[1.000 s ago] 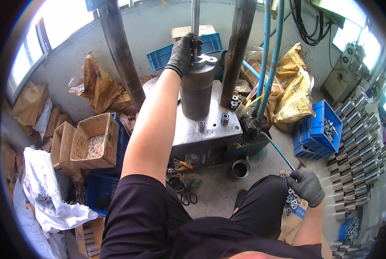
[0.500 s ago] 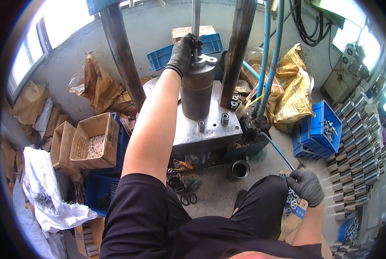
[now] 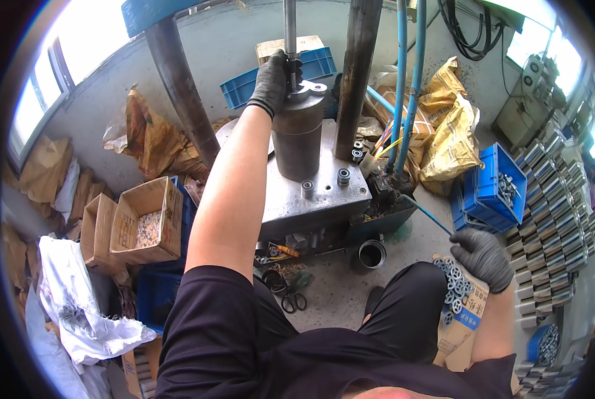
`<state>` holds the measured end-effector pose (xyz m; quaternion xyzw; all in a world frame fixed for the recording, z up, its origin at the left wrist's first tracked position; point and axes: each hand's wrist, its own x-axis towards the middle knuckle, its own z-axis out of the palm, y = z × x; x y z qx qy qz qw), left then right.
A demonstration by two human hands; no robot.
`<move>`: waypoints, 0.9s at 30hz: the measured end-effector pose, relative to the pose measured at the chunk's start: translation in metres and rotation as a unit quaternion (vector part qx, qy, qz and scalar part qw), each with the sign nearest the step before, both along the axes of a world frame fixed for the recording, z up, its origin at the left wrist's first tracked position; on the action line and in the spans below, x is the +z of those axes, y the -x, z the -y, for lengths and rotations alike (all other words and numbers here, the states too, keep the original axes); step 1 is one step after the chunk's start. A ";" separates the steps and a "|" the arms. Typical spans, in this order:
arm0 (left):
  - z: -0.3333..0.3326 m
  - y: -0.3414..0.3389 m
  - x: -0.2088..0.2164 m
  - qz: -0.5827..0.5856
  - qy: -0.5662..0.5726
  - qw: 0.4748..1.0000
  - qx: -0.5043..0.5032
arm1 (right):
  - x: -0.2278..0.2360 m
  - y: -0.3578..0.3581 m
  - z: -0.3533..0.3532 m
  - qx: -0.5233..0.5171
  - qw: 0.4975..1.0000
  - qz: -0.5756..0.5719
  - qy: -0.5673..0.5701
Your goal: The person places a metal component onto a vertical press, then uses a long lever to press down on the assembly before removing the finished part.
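My left hand [image 3: 269,83], in a dark grey glove, is closed round the lower end of an upright steel rod [image 3: 289,30]. Directly below stands a dark metal cylinder [image 3: 296,143] on a steel press table [image 3: 277,203]. A flat metal lug with a hole [image 3: 311,88] lies on the cylinder's top, beside the rod. My gloved right hand [image 3: 483,259] is at the tip of a thin blue lever [image 3: 427,214], fingers loosely stretched and not wrapped round it. Under that hand, a cardboard box [image 3: 467,319] carries several spoked metal discs [image 3: 454,286].
Two small bearing-like rings [image 3: 343,176] stand on the press table. Dark press columns [image 3: 357,80] and blue hoses [image 3: 414,86] rise behind. An open black cylinder [image 3: 368,256] and scissors [image 3: 294,302] are on the floor. Stacked shiny tubes [image 3: 550,219] and blue crates [image 3: 497,189] stand right.
My right hand has come off the lever's end, moving slightly up and right, its fingers loosened. The left hand stays round the rod. The whole view has shifted a little.
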<state>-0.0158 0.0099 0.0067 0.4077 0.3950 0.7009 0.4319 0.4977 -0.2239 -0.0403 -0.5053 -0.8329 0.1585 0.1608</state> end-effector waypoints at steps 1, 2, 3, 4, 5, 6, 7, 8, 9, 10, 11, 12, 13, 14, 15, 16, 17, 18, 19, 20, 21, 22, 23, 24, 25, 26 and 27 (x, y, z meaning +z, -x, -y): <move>0.000 0.000 -0.001 0.000 -0.003 1.000 -0.006 | 0.003 0.001 -0.009 -0.044 0.998 -0.008 0.042; -0.001 0.001 -0.001 -0.001 -0.002 1.000 -0.010 | 0.007 0.001 -0.014 -0.014 0.999 -0.029 0.021; 0.000 0.000 -0.001 -0.005 -0.003 1.000 -0.003 | 0.012 0.000 -0.019 -0.007 1.000 -0.002 0.003; 0.000 0.000 -0.001 -0.005 -0.007 1.000 -0.008 | 0.014 0.000 -0.020 0.006 0.999 0.023 -0.030; 0.000 0.000 -0.002 -0.012 -0.006 1.000 0.002 | 0.014 0.001 -0.019 0.027 0.998 0.030 -0.044; 0.001 -0.001 -0.002 -0.018 -0.003 1.000 0.012 | 0.013 0.002 -0.016 0.018 0.999 0.031 -0.030; 0.000 -0.001 -0.001 -0.017 0.001 1.000 0.014 | 0.010 0.002 -0.010 0.019 0.998 0.057 0.008; 0.000 -0.001 -0.001 -0.017 0.001 1.000 0.013 | 0.006 0.003 -0.003 0.020 0.995 0.083 0.046; 0.000 0.000 -0.001 -0.022 -0.001 1.000 0.015 | 0.002 0.001 0.005 0.009 0.987 0.139 0.085; 0.000 0.000 -0.002 -0.029 -0.001 0.999 0.017 | -0.002 0.000 0.011 0.009 0.987 0.139 0.085; -0.001 0.001 -0.002 -0.027 -0.002 0.999 0.019 | -0.006 -0.001 0.015 0.042 0.985 0.148 0.082; -0.002 0.002 -0.002 -0.013 -0.005 1.000 0.000 | -0.010 -0.003 0.017 0.067 0.980 0.173 0.077; -0.002 0.002 -0.003 0.000 -0.002 1.000 -0.014 | -0.013 -0.004 0.019 0.038 0.987 0.128 0.085; -0.002 0.002 -0.004 0.000 -0.004 1.000 -0.018 | -0.014 -0.005 0.018 0.049 0.988 0.118 0.088; -0.003 0.002 -0.005 0.001 -0.005 1.000 -0.014 | -0.014 -0.005 0.016 0.012 0.996 0.067 0.064; -0.003 0.001 -0.005 0.004 -0.007 1.000 -0.012 | -0.011 -0.004 0.013 -0.026 0.999 0.016 0.040; -0.003 0.001 -0.006 0.002 -0.008 1.000 -0.011 | -0.009 -0.001 0.005 -0.041 0.999 -0.033 -0.011; -0.003 0.000 -0.006 0.002 -0.016 1.000 -0.008 | -0.003 0.004 -0.008 -0.018 0.992 -0.070 -0.102; -0.003 0.000 -0.005 0.002 -0.020 1.000 -0.006 | 0.006 0.010 -0.026 -0.011 0.979 -0.102 -0.175; -0.002 0.000 -0.005 0.002 -0.026 1.000 -0.005 | 0.016 0.016 -0.044 -0.019 0.962 -0.110 -0.251; -0.001 0.000 -0.004 -0.010 -0.022 1.000 -0.003 | 0.027 0.024 -0.067 -0.032 0.937 -0.104 -0.331; 0.000 0.000 -0.004 -0.022 -0.019 1.000 0.000 | 0.042 0.030 -0.091 -0.012 0.916 -0.109 -0.386; 0.001 0.000 -0.003 -0.023 -0.021 1.000 0.002 | 0.054 0.037 -0.113 -0.002 0.894 -0.103 -0.436; 0.002 -0.001 -0.004 -0.029 -0.031 0.999 0.009 | 0.066 0.041 -0.132 -0.011 0.888 -0.091 -0.450; 0.002 -0.001 -0.004 -0.034 -0.032 0.999 0.012 | 0.075 0.044 -0.146 -0.026 0.886 -0.081 -0.456; 0.002 -0.001 -0.004 -0.036 -0.040 0.998 0.014 | 0.079 0.047 -0.157 -0.027 0.886 -0.082 -0.456; 0.002 -0.001 -0.004 -0.039 -0.038 0.998 0.016 | 0.081 0.051 -0.167 -0.057 0.901 -0.111 -0.415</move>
